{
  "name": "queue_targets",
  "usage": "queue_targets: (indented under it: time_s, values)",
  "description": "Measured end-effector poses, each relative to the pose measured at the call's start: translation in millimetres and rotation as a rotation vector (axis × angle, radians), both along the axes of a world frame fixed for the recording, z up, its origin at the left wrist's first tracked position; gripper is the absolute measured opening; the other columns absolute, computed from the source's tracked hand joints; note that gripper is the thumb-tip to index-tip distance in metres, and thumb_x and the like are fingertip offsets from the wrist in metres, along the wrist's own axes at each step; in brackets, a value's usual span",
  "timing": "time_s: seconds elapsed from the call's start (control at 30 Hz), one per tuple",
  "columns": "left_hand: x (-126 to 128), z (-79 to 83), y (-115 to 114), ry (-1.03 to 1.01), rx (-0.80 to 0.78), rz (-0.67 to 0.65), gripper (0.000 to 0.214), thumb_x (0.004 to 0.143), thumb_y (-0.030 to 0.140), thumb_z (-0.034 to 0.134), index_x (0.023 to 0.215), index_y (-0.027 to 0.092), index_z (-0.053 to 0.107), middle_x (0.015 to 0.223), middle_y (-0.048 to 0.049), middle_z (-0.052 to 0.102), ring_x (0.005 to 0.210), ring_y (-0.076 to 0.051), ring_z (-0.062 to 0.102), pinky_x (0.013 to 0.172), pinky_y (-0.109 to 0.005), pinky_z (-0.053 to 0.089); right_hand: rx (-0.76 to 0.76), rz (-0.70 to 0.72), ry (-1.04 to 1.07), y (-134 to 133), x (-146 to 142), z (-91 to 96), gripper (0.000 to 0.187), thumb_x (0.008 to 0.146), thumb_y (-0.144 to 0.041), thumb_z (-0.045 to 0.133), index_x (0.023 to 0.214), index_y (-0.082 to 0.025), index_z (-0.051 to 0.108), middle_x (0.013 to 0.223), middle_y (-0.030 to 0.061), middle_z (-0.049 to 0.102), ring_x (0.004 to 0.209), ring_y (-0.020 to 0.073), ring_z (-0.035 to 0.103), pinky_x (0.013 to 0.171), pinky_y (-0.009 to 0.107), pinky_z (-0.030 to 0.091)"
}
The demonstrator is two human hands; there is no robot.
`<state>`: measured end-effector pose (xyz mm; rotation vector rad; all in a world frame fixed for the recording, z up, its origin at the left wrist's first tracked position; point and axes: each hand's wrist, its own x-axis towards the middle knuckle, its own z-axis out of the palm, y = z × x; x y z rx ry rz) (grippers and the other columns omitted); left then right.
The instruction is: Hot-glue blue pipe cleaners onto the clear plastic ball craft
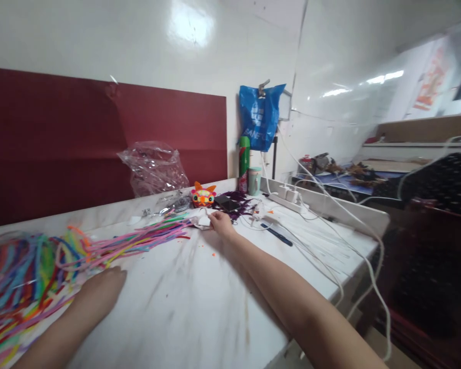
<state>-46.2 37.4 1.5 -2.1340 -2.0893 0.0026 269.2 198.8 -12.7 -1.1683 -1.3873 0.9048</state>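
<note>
My right hand [222, 224] reaches to the far part of the marble-patterned table, its thumb and fingers closed on the edge of a small white sheet [203, 219], paper or plastic. Just behind that sheet sits a small orange and yellow fuzzy animal figure [203, 196] with big eyes and pointed ears. My left hand [103, 287] is low over the table at the left, blurred, its fingers hidden. Beside it lies a spread of many-coloured pipe cleaners [134, 243], with a thick heap of more pipe cleaners [34, 271] further left.
A dark phone [227, 204] lies among purple strips at the back. Behind stand a green can [244, 164] and a cup [254, 182]. To the right are a white power strip [288, 200], loose cables, a dark blue tool [276, 234] and white strips [315, 241]. A clear plastic bag [155, 169] leans at the back.
</note>
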Motion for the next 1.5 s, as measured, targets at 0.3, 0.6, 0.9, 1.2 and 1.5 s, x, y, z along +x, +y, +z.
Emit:
queue_targets:
  time_s: [0.3, 0.6, 0.9, 1.2, 1.5]
  values:
    - [21.9, 9.4, -20.4, 0.033, 0.144, 0.062, 0.026, 0.081, 0.006, 0.042, 0.083, 0.016, 0.065, 0.089, -0.011, 0.067, 0.087, -0.024, 0.065, 0.077, -0.034, 0.048, 0.293, -0.143, -0.033, -15.5, 10.2, 11.4, 0.03, 0.092, -0.04, 0.048, 0.095, -0.014, 0.062, 0.072, 0.0007, 0.063, 0.061, 0.0129, 0.058, 0.056, 0.026, 0.049]
    - [-4.7, -5.4, -12.9, -0.039, 0.323, 0.218, 0.039, 0.084, 0.023, 0.051, 0.122, 0.014, 0.058, 0.125, -0.0162, 0.06, 0.119, -0.034, 0.049, 0.1, -0.049, 0.035, 0.328, -0.229, -0.428, -4.3, 34.6, 0.5, 0.025, 0.074, -0.019, 0.054, 0.094, -0.014, 0.069, 0.091, 0.0147, 0.071, 0.087, 0.0262, 0.064, 0.08, 0.039, 0.047]
    - [-2.6, -10.9, -12.2, -0.098, 0.406, 0.213, 0.03, 0.086, 0.021, 0.046, 0.11, 0.015, 0.063, 0.113, -0.0144, 0.064, 0.111, -0.03, 0.053, 0.095, -0.044, 0.039, 0.479, 0.145, -0.82, -22.9, -40.9, 17.0, 0.021, 0.082, -0.014, 0.052, 0.084, -0.019, 0.072, 0.085, 0.006, 0.075, 0.078, 0.019, 0.069, 0.071, 0.026, 0.05]
    - [-2.3, -11.5, -15.9, -0.147, 0.442, 0.159, 0.018, 0.082, 0.018, 0.056, 0.095, 0.016, 0.067, 0.101, -0.0127, 0.068, 0.105, -0.029, 0.056, 0.092, -0.042, 0.041, 0.739, 0.391, -1.122, -43.2, -185.1, 29.4, 0.026, 0.091, -0.033, 0.058, 0.111, -0.016, 0.061, 0.116, 0.0071, 0.062, 0.103, 0.0216, 0.06, 0.091, 0.046, 0.047]
    - [4.0, 8.7, -9.7, -0.292, 0.587, -0.081, 0.025, 0.092, 0.021, 0.049, 0.112, 0.018, 0.063, 0.114, -0.0096, 0.067, 0.11, -0.024, 0.056, 0.104, -0.043, 0.033, 0.872, 0.41, -1.104, -77.0, -145.8, 33.0, 0.025, 0.095, -0.018, 0.045, 0.087, -0.014, 0.069, 0.086, 0.012, 0.07, 0.086, 0.0229, 0.058, 0.082, 0.036, 0.035]
